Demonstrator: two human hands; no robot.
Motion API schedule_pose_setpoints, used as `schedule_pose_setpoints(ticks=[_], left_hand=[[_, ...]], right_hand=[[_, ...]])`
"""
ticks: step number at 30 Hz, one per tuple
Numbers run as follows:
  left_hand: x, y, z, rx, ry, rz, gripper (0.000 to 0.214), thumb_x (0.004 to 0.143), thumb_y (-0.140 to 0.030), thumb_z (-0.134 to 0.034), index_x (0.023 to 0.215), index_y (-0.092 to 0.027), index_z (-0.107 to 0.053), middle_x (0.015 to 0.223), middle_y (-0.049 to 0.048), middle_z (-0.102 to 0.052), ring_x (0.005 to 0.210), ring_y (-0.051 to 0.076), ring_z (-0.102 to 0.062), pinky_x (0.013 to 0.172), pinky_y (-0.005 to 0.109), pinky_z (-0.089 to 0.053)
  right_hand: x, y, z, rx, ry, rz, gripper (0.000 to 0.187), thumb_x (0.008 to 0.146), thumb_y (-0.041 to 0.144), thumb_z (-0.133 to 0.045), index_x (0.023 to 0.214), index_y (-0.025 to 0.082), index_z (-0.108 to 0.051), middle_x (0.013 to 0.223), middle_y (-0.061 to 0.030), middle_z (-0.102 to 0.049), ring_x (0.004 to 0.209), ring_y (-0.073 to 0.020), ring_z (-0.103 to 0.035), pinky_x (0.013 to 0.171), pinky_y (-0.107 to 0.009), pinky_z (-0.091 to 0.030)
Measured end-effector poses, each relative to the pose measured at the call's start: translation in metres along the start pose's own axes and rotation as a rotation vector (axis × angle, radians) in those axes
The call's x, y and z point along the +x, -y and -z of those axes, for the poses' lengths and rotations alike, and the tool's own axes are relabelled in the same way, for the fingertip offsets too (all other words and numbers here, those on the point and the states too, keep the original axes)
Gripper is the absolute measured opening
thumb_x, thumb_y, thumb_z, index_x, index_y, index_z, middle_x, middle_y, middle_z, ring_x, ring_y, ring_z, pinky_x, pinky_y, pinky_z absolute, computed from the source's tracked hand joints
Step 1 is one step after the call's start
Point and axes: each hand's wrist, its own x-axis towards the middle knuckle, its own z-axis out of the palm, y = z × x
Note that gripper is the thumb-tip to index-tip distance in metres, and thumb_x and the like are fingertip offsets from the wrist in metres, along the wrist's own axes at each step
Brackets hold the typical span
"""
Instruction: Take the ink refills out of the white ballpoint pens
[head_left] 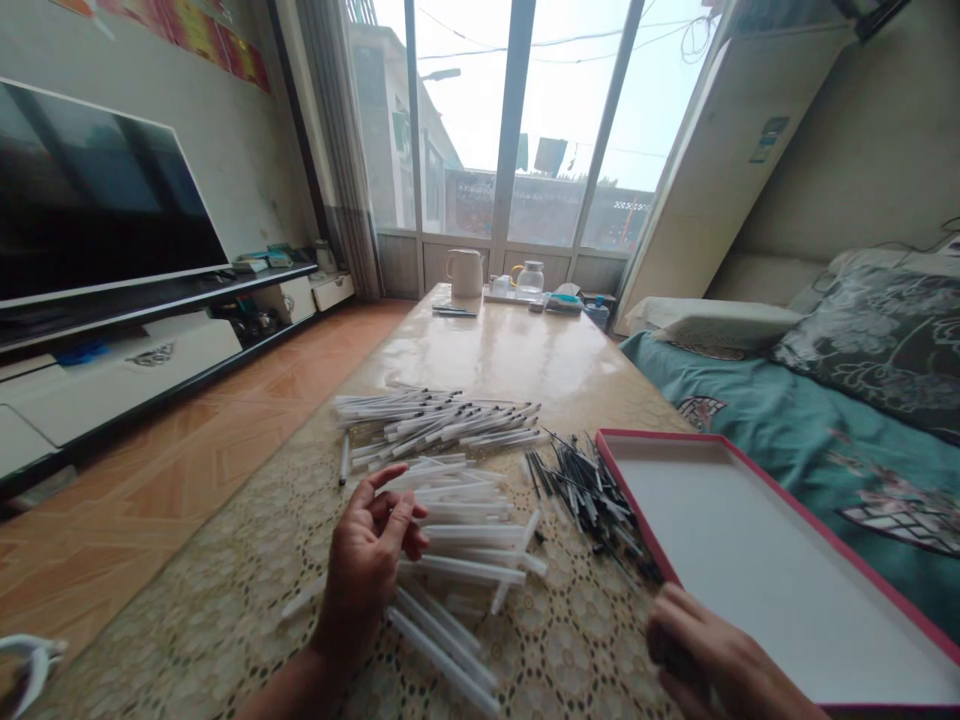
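My left hand [371,535] hovers over a pile of white translucent pen barrels [469,535], its fingers loosely bent and apart, with nothing visible between them. Behind these barrels lies a heap of white pens with dark ends [442,420]. To the right, thin black pen refills [589,490] are piled against a shallow white tray with a red rim [652,540]. My right hand [712,645] is at the tray's near left edge, smeared by motion. Its fingers curl downward, and whether they hold anything is hidden.
The long table [517,355] has a patterned cover. At its far end stand a beige kettle [466,273], a glass pitcher [530,277] and small items. A bed with a teal cover [795,420] lies right; a television cabinet [150,350] stands left.
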Motion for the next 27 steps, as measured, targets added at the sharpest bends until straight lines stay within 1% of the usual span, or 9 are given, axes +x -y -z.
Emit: schedule_pose_setpoints(ticks=[3,5,6,8,12,15,18,21,27], left_hand=[[0.000,0.003,0.001,0.008,0.004,-0.013,0.035,0.077,-0.030,-0.060,0.109,-0.020,-0.049,0.059,-0.0058,-0.060,0.041,0.011,-0.054,0.038,0.019,-0.043],[0.000,0.006,0.001,0.011,0.014,-0.020,0.036,0.077,-0.031,-0.060,0.110,-0.020,-0.048,0.060,-0.0057,-0.060,0.041,0.011,-0.055,0.038,0.020,-0.043],[0.000,0.007,0.001,0.011,0.019,-0.022,0.036,0.078,-0.032,-0.060,0.110,-0.020,-0.048,0.061,-0.0055,-0.060,0.041,0.011,-0.055,0.038,0.020,-0.043],[0.000,0.009,0.001,0.012,0.029,-0.025,0.036,0.078,-0.032,-0.059,0.111,-0.020,-0.048,0.061,-0.0053,-0.060,0.042,0.010,-0.055,0.039,0.020,-0.043],[0.000,0.009,-0.001,0.015,0.042,-0.022,0.036,0.079,-0.034,-0.059,0.110,-0.020,-0.048,0.061,-0.0052,-0.060,0.041,0.010,-0.055,0.038,0.020,-0.043],[-0.001,0.008,-0.001,0.017,0.046,-0.016,0.036,0.077,-0.036,-0.060,0.107,-0.019,-0.049,0.060,-0.0050,-0.060,0.040,0.010,-0.054,0.037,0.020,-0.042],[-0.002,0.007,-0.001,0.014,0.046,-0.016,0.036,0.077,-0.037,-0.059,0.106,-0.018,-0.049,0.059,-0.0049,-0.059,0.039,0.010,-0.054,0.036,0.019,-0.042],[-0.003,0.006,-0.001,0.013,0.042,-0.021,0.036,0.077,-0.037,-0.059,0.106,-0.019,-0.049,0.060,-0.0049,-0.060,0.040,0.010,-0.055,0.037,0.019,-0.042],[-0.002,0.008,-0.001,0.018,0.042,-0.030,0.034,0.078,-0.035,-0.059,0.106,-0.019,-0.050,0.060,-0.0051,-0.059,0.040,0.010,-0.054,0.037,0.020,-0.042]], right_hand=[[0.049,0.001,0.021,-0.126,-0.133,0.041,0.011,0.081,0.011,-0.043,0.078,0.022,-0.046,0.081,-0.0024,-0.052,0.069,-0.0146,-0.053,0.064,-0.024,-0.043],[0.081,-0.003,0.031,-0.211,-0.224,0.044,0.010,0.080,0.011,-0.043,0.079,0.020,-0.047,0.082,-0.0035,-0.051,0.072,-0.0158,-0.053,0.067,-0.027,-0.043],[0.095,-0.004,0.035,-0.260,-0.249,0.038,0.010,0.080,0.011,-0.043,0.080,0.019,-0.048,0.083,-0.0043,-0.051,0.072,-0.0160,-0.053,0.067,-0.027,-0.043],[0.120,-0.004,0.036,-0.350,-0.306,0.017,0.012,0.081,0.011,-0.045,0.089,0.017,-0.052,0.092,-0.0074,-0.052,0.078,-0.0171,-0.054,0.069,-0.027,-0.042],[0.163,0.008,0.024,-0.424,-0.260,0.050,0.015,0.087,0.012,-0.042,0.086,0.017,-0.056,0.085,-0.0048,-0.057,0.079,-0.0161,-0.055,0.073,-0.026,-0.039],[0.192,0.018,0.007,-0.452,-0.199,0.105,0.018,0.086,0.009,-0.043,0.088,0.018,-0.058,0.089,-0.0047,-0.060,0.088,-0.0166,-0.054,0.076,-0.024,-0.037],[0.212,0.022,-0.007,-0.498,-0.166,0.111,0.022,0.085,0.004,-0.043,0.091,0.017,-0.059,0.093,-0.0071,-0.062,0.092,-0.0180,-0.052,0.077,-0.025,-0.036],[0.223,0.019,-0.015,-0.548,-0.164,0.085,0.022,0.084,0.003,-0.042,0.091,0.015,-0.059,0.094,-0.0100,-0.061,0.089,-0.0194,-0.053,0.074,-0.027,-0.035],[0.228,0.017,-0.012,-0.591,-0.139,0.116,0.018,0.084,0.005,-0.046,0.084,0.015,-0.061,0.088,-0.0095,-0.060,0.085,-0.0193,-0.053,0.068,-0.026,-0.036]])
